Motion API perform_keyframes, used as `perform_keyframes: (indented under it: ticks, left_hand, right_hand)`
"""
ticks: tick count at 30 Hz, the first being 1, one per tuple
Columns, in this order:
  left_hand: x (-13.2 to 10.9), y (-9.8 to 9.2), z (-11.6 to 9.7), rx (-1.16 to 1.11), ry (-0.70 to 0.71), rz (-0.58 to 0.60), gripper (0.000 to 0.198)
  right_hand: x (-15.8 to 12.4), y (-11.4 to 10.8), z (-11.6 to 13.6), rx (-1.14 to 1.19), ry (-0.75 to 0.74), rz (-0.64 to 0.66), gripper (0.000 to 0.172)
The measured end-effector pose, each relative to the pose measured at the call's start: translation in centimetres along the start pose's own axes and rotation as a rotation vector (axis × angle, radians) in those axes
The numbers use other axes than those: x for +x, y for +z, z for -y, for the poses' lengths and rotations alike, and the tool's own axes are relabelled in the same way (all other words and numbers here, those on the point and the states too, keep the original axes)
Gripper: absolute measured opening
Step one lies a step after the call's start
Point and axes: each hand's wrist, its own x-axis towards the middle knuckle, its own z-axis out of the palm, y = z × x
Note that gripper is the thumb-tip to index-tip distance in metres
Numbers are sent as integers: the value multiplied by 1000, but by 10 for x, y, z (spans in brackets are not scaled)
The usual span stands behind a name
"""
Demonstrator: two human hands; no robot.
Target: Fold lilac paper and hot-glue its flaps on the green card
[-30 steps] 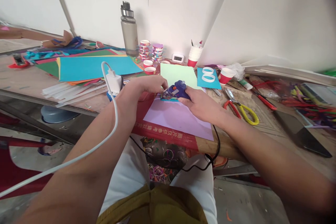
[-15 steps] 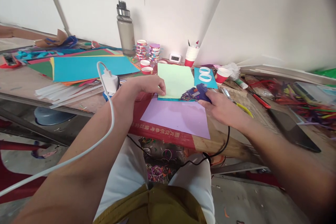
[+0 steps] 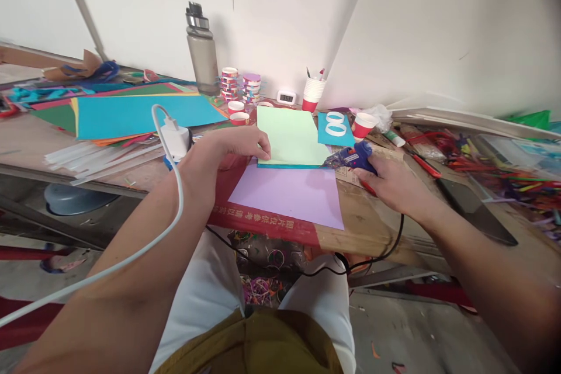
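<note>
My right hand (image 3: 392, 184) is closed around a blue hot glue gun (image 3: 355, 156). The gun's nozzle is at the lower right corner of a light green sheet of paper (image 3: 289, 134). At that sheet's lower left corner, my left hand (image 3: 248, 143) has its fingers bent together, fingertips on the paper. A narrow blue strip (image 3: 293, 166) runs along the green sheet's near edge. Partly beneath lies a purple sheet (image 3: 289, 196), nearer to me. A black cord trails down from the gun.
Left of my hands are coloured sheets (image 3: 144, 117), white strips (image 3: 100, 158) and a white charger (image 3: 175, 140). A tall bottle (image 3: 203, 58), paper cups (image 3: 313, 93) and a small clock (image 3: 286, 97) stand by the wall. White rings (image 3: 335, 129) lie on blue paper; a dark phone-like slab (image 3: 477, 213) lies right.
My right hand has moved right with the glue gun, along the green sheet's near edge to its right corner. My left hand stays at the left corner. The view has shifted slightly.
</note>
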Motion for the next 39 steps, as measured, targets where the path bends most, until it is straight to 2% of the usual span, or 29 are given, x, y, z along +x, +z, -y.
perform_keyframes:
  ticks: [3,10,16,30,35,39]
  left_hand:
    - [1,-2,1,-15,-1,83,19]
    - [1,-2,3,-17,7,91,21]
    - [3,-2,5,-22,1,75,21]
    - [3,-2,3,-19,12,63,21]
    - [2,-2,5,-21,8,69,26]
    - [1,0,0,-24,-13,45,35]
  right_hand:
    - [0,2,-3,3,-9,-23,26]
    - [-2,4,-7,-9,3,-38,27]
    - [-9,4,-11,-33,78,-61,25]
    - [-14,6,-17,-83,96,-81,24]
    - [-13,3,-8,15,59,-71,21]
    - [-14,3,-7,238,126,-49,24]
